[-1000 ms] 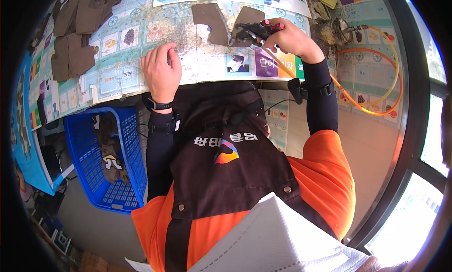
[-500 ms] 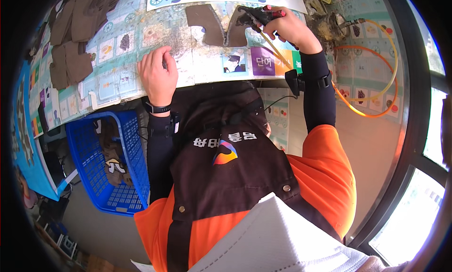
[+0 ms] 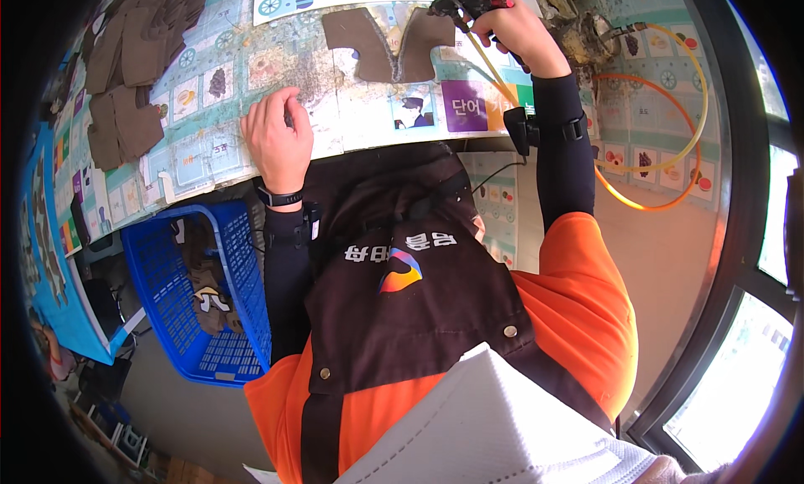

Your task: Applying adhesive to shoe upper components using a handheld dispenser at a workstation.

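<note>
My right hand [image 3: 523, 36] grips a dark, stained spray gun [image 3: 469, 8] with red knobs, held at the far right of the table over its surface. Just left of the gun's nozzle lies a brown cut piece [image 3: 368, 44], wide and notched in a V, with pale frayed-looking edges along the notch. Near the table's front edge rests my left hand [image 3: 279, 141], back up, its fingers loosely bent and nothing visible in it. The brown piece lies flat, and neither hand touches it.
Overlapping brown pieces [image 3: 138, 44] are piled at the table's left. Below stands a blue plastic basket [image 3: 180, 316] holding more brown pieces. Yellow and orange hoses [image 3: 699, 124] loop at the right, near a grimy metal fitting [image 3: 578, 36]. A patterned sheet covers the table.
The spray gun in my right hand has moved up and away, off the brown piece's right part, which it covered before. My left hand stays nearly in place.
</note>
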Motion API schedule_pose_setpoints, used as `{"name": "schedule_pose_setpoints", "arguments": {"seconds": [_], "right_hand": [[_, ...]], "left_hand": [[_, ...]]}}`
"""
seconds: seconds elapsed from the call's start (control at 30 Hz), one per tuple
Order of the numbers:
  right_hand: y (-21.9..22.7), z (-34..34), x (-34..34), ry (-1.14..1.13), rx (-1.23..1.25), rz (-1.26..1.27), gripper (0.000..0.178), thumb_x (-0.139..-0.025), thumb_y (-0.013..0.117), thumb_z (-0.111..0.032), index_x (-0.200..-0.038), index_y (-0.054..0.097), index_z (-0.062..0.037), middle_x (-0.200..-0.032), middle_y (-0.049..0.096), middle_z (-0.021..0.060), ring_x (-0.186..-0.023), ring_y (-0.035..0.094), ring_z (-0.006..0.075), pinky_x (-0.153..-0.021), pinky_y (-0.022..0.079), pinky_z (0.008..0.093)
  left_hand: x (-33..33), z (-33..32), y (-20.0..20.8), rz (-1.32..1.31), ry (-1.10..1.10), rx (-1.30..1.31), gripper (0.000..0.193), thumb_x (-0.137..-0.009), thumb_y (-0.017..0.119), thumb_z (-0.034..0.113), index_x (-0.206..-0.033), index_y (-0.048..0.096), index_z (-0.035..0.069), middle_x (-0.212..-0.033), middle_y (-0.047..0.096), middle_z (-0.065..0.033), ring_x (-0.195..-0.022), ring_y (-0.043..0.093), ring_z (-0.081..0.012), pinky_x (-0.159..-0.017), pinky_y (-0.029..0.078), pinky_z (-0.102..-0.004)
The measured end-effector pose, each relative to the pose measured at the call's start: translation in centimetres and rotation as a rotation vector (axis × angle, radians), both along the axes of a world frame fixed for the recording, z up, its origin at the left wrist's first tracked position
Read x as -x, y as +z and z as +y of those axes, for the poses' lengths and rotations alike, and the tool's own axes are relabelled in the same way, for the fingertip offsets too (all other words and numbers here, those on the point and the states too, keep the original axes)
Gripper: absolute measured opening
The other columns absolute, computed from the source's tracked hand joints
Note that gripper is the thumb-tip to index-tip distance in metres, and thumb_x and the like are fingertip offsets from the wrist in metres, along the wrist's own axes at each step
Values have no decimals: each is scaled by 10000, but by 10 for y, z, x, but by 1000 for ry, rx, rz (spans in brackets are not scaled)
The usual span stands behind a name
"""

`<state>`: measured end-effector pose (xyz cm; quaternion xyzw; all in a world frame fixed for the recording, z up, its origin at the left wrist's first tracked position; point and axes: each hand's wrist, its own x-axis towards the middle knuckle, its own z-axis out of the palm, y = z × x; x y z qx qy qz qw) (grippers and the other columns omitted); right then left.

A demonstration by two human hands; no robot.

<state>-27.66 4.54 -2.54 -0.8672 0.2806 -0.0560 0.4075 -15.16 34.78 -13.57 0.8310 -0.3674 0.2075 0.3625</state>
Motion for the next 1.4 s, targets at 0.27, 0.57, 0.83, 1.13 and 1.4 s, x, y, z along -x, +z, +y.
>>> {"name": "schedule_pose_setpoints", "arguments": {"seconds": [0.27, 0.57, 0.83, 1.13, 1.4], "right_hand": [[0, 5, 4, -19, -70, -2, 103, -613, 570, -76, -573, 547, 15, -613, 593, 47, -441, 468, 138, -430, 363, 284], [-4, 29, 19, 101, -148, 124, 87, -659, 613, -41, -729, 640, 2, -589, 550, 19, -463, 443, 78, -443, 302, 249], [2, 47, 29, 104, -204, 233, 304, -587, 611, -46, -879, 676, 9, -628, 581, 41, -521, 470, 130, -495, 374, 272], [-4, 37, 75, -28, 45, -24, 297, -788, 614, -37, -1080, 560, -22, -824, 643, 128, -707, 599, 255, -671, 482, 341], [-56, 13, 108, -235, 689, -75, 387, -722, 591, 14, -1097, 496, -5, -1042, 572, 187, -1024, 540, 400, -792, 471, 478]], "left_hand": [[-1, 0, -2, -16, -5, 11, 105, -839, 603, 78, -920, 663, 103, -731, 612, -39, -701, 575, -226, -708, 412, -351], [-2, 1, -3, -23, -5, 6, 108, -843, 604, 83, -929, 664, 112, -708, 591, -35, -684, 565, -223, -695, 404, -353], [0, 1, -5, 6, -4, -22, 101, -832, 596, 72, -905, 655, 111, -797, 652, -41, -743, 592, -240, -691, 403, -361], [14, -12, 23, 12, 38, -165, 118, -846, 637, 184, -938, 685, 128, -908, 624, -27, -898, 560, -240, -799, 384, -380], [46, -68, 35, -2, 11, -317, 247, -854, 628, 287, -865, 697, 50, -854, 579, -107, -900, 543, -270, -778, 388, -406]]}}
